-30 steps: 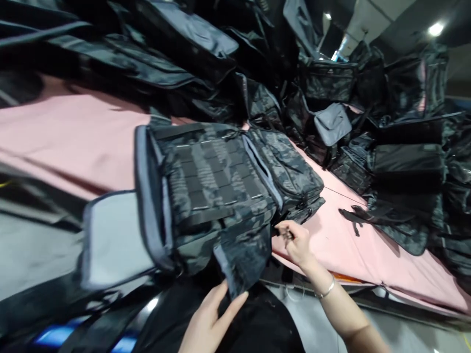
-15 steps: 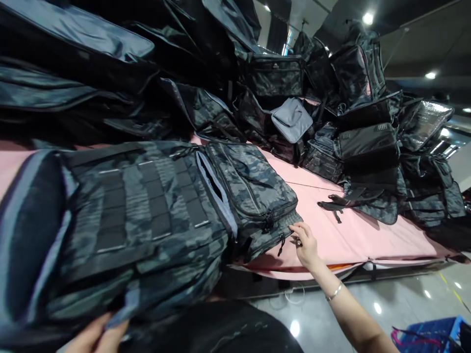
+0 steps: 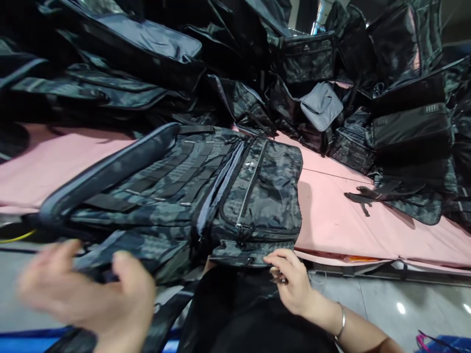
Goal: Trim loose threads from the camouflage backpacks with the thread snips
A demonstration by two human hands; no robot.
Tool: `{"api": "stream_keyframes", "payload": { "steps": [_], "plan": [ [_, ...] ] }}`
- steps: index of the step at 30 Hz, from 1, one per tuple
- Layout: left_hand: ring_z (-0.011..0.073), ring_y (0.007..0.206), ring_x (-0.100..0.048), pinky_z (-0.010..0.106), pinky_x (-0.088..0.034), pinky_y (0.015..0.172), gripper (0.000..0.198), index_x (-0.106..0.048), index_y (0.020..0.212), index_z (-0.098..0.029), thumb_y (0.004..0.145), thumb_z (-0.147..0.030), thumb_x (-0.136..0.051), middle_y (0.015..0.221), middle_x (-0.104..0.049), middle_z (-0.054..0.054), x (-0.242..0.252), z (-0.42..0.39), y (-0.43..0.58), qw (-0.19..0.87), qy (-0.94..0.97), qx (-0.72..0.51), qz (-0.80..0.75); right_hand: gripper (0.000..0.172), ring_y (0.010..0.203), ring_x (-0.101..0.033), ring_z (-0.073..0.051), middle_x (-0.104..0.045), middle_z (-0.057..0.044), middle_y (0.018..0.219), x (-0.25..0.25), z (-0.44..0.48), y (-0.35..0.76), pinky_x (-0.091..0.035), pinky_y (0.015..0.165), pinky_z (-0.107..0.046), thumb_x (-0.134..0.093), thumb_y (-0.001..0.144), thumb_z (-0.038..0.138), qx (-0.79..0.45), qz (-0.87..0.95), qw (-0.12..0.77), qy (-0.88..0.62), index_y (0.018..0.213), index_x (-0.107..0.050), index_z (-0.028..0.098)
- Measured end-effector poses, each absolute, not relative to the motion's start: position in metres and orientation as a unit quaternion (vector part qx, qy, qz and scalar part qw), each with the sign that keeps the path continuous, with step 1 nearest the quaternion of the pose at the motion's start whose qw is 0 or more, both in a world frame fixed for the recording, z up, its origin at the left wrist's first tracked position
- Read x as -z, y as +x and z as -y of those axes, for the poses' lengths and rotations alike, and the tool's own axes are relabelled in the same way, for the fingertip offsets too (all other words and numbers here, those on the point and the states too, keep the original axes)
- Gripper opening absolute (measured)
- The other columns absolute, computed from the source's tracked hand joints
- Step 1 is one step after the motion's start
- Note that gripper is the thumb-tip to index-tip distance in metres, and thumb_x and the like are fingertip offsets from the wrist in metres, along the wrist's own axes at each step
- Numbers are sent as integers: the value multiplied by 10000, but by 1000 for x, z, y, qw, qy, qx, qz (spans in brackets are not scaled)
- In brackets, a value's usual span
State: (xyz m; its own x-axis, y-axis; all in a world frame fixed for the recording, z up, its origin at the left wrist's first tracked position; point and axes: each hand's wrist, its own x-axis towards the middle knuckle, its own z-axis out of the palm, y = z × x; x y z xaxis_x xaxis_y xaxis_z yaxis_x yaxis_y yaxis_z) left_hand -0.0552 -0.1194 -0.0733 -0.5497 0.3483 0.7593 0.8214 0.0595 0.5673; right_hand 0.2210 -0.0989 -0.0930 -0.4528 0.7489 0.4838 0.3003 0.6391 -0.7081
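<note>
A dark camouflage backpack (image 3: 184,181) lies across the pink-covered table in front of me, with webbing straps across its panel. Grey-blue lining shows at its parted seam, beside a zippered pocket (image 3: 270,191). At the near lower corner of this pocket section, my right hand (image 3: 290,282) pinches the edge of the fabric; a ring and a bracelet are on it. My left hand (image 3: 88,294), smeared by motion, is at the lower left near the backpack's near side. Its thumb and fingers are apart and nothing shows between them.
Many black and camouflage bags are heaped along the back, including one with a grey flap (image 3: 322,105). Loose straps (image 3: 364,196) lie on the pink cover (image 3: 327,220) to the right. A blue container (image 3: 447,343) stands on the floor at the lower right.
My left hand has let go of the backpack's near edge and come up, fingers apart. The backpack has turned and shifted nearer; my right hand stays on its corner. The view has swung left.
</note>
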Motion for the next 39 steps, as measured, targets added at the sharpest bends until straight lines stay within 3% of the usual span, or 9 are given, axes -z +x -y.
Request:
{"api": "stream_keyframes", "payload": {
  "steps": [2,6,14,19,21,23,25,33,39],
  "plan": [
    [225,925,-598,403,-470,863,259,-584,1063,-131,814,-199,-558,953,-622,59,64,127,-15,225,-479,550,646,460,1011,-586,-175,-578,-80,1093,94,96,223,-522,861,-307,-413,801,32,-280,804,428,-304,1189,-541,245],
    [119,757,-618,244,-492,768,108,-628,914,-194,816,-170,-587,849,-649,7,63,120,34,93,-680,502,526,379,1042,-578,-177,-607,-92,1097,92,96,230,-502,905,-338,-402,841,50,-293,806,431,-281,1157,-544,203],
    [119,648,-578,271,-412,636,205,-664,911,-243,866,-147,-488,760,-651,-8,58,99,39,155,-778,317,520,310,1045,-592,-167,-600,-82,1175,88,102,237,-511,863,-288,-427,837,77,-280,829,384,-294,1074,-578,208],
    [115,698,-605,262,-413,672,78,-640,838,-204,830,-171,-570,778,-672,-3,64,101,42,163,-729,373,550,252,930,-602,-165,-609,-77,1018,72,99,239,-523,780,-283,-477,842,134,-260,828,374,-326,1076,-548,197],
    [119,711,-612,261,-423,684,56,-627,844,-187,826,-176,-575,781,-671,5,68,102,43,157,-714,391,560,316,865,-595,-177,-590,-70,953,65,98,243,-524,749,-308,-562,822,215,-239,821,364,-370,1131,-502,187],
    [125,715,-614,266,-426,686,50,-616,845,-177,828,-177,-570,779,-668,13,70,103,43,151,-707,397,566,411,862,-588,-191,-578,-83,980,59,96,248,-520,759,-340,-589,818,270,-216,820,344,-403,1192,-446,178],
    [128,724,-613,267,-427,688,47,-609,843,-171,829,-173,-565,782,-665,17,70,104,42,144,-706,401,566,365,882,-586,-192,-574,-97,1014,56,92,253,-513,781,-352,-525,863,246,-203,827,334,-405,1208,-432,172],
    [107,618,-570,275,-385,629,329,-640,964,-219,866,-50,-375,745,-632,-4,47,96,40,203,-830,265,446,305,879,-584,-173,-562,-78,962,61,77,258,-524,754,-307,-529,859,130,-132,798,456,-371,1152,-558,212],
    [129,657,-586,288,-368,598,229,-627,869,-187,856,-71,-430,803,-655,12,49,86,43,208,-839,260,431,348,806,-584,-148,-527,-58,914,74,74,255,-539,684,-270,-506,846,78,-105,789,480,-368,1139,-601,240]
  ]
}}
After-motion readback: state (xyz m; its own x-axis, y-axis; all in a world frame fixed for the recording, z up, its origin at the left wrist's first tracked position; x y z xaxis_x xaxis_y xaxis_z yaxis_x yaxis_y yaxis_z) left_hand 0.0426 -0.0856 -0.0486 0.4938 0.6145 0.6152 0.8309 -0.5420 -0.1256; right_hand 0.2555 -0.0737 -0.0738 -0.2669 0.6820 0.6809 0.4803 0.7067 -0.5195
